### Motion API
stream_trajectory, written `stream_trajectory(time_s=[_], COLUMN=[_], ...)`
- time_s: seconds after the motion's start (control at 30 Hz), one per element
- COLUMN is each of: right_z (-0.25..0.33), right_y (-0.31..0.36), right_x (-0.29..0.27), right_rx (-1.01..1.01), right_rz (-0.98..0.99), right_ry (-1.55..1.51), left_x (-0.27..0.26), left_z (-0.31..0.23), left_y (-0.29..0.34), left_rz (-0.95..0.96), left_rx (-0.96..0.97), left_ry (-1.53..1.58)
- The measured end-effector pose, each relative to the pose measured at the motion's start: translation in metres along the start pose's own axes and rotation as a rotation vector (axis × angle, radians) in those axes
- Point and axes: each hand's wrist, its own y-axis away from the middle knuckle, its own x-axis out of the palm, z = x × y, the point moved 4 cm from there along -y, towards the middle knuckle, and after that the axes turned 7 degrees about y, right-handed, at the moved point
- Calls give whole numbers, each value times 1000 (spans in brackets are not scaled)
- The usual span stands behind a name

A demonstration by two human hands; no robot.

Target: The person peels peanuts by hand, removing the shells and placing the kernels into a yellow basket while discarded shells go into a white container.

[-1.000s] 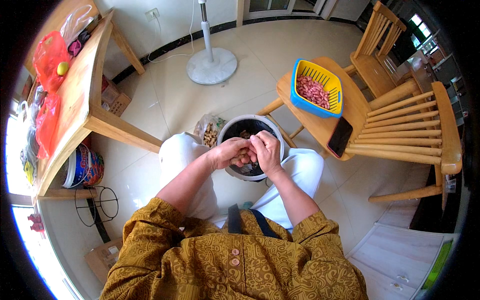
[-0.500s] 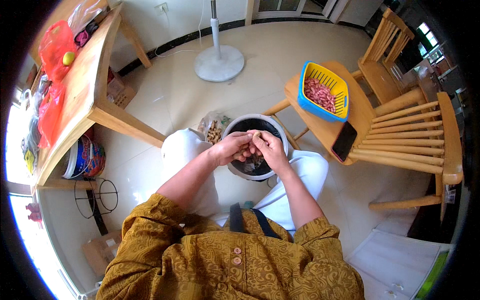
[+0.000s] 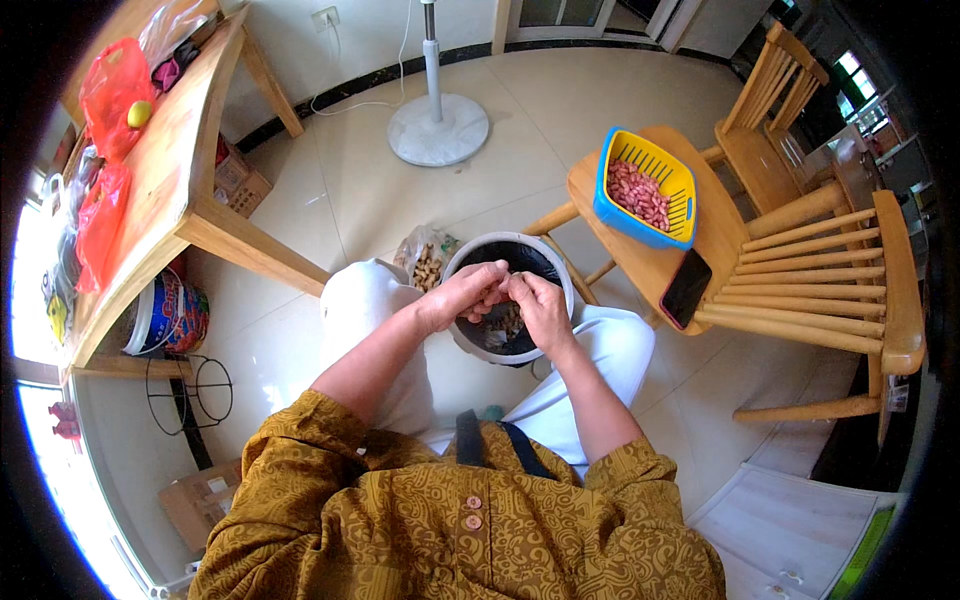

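Head view: both hands meet over the bucket (image 3: 462, 262), which stands on the floor between the person's knees. The left hand (image 3: 462, 292) comes in from the left, its fingers curled and pressed together toward the right hand (image 3: 538, 305), whose fingertips point back at it. Between the two sets of fingertips sits a small peanut (image 3: 503, 283), pinched from both sides; it is too small to tell its long axis. Both hands are equally near it, touching it, directly above the bucket's dark inside, where shells (image 3: 505, 322) lie. A bag of unshelled peanuts (image 3: 428, 262) lies just beside the bucket, on its left. A blue and yellow basket (image 3: 610, 210) of red kernels stands on the chair (image 3: 720, 240), to the right of the right hand, with a phone (image 3: 686, 288) near it.
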Motion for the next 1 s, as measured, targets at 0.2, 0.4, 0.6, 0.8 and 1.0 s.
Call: stream_trajectory(time_s=[0.2, 0.4, 0.6, 0.8, 1.0], right_z=[9, 15, 19, 20, 30], right_y=[4, 6, 13, 10, 2], right_x=[1, 4, 5, 6, 2], right_rx=[-28, -153, -160, -199, -258], right_rz=[149, 214, 90, -34, -48], right_ry=[24, 27, 154, 217, 348], left_x=[20, 18, 22, 24, 18], left_z=[-11, -11, -7, -4, 0], left_y=[12, 10, 8, -1, 2], left_rz=[-8, 74, -24, -91, -59], left_rx=[87, 205, 408, 609, 29], left_ry=[-452, -592, -741, -753, -47])
